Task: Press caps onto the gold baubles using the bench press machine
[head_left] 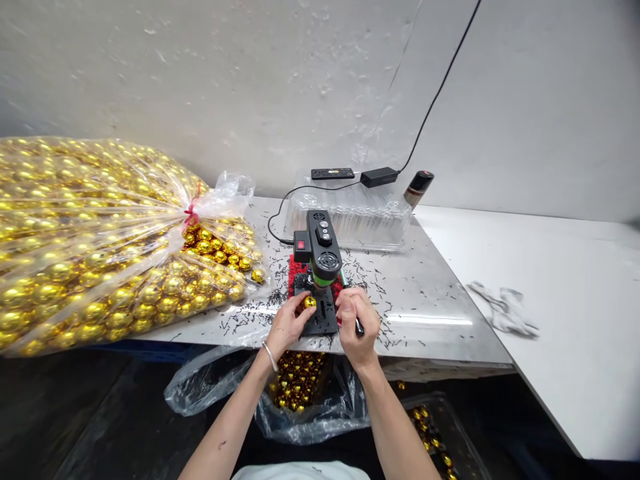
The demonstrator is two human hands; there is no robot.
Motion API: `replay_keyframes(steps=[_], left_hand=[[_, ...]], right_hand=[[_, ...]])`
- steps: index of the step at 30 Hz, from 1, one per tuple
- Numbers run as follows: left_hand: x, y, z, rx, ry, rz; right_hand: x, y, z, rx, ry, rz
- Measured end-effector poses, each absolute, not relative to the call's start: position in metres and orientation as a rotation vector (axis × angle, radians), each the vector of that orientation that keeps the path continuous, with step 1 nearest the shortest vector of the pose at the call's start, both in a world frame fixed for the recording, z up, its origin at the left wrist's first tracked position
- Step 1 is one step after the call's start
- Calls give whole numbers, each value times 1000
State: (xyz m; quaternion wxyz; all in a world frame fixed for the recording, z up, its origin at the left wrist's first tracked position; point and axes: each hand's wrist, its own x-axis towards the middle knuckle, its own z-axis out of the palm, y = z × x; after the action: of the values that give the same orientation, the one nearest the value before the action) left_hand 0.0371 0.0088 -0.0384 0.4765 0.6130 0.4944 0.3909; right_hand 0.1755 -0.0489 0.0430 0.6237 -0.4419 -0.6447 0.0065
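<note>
My left hand (289, 323) pinches a shiny gold ball (309, 303) with dark marks on top, between thumb and fingers. It holds the ball over the black base plate (320, 325) of a small black machine (324, 247), just under the machine's head. My right hand (358, 323) is closed around a thin rod (359, 327) with a black end, beside the base on the right. Whether the rod joins the machine is hidden by the fingers. A red mat (296, 267) lies beneath the machine.
Short black shreds litter the metal tabletop (430, 320). On the left bulges a tied clear bag (100, 247) of gold balls. Behind stand a clear plastic box (350, 220), a power adapter (379, 177) and a can (419, 189). An open bag (313, 427) of gold balls hangs below; gloves (505, 310) lie right.
</note>
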Motion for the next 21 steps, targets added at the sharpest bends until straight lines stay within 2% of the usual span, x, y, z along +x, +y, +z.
replay_keyframes(steps=[9,15,21], left_hand=[[44,11,-51,2017,1292,1021],[49,10,-58,2107,1317,1082],[40,14,-55,2139,1291,958]], right_hand=[[176,-50,45,-1013,-1506,-19],[177,-50,43,-1007,-1510,-6],[178,-51,41,-1021,-1511,2]])
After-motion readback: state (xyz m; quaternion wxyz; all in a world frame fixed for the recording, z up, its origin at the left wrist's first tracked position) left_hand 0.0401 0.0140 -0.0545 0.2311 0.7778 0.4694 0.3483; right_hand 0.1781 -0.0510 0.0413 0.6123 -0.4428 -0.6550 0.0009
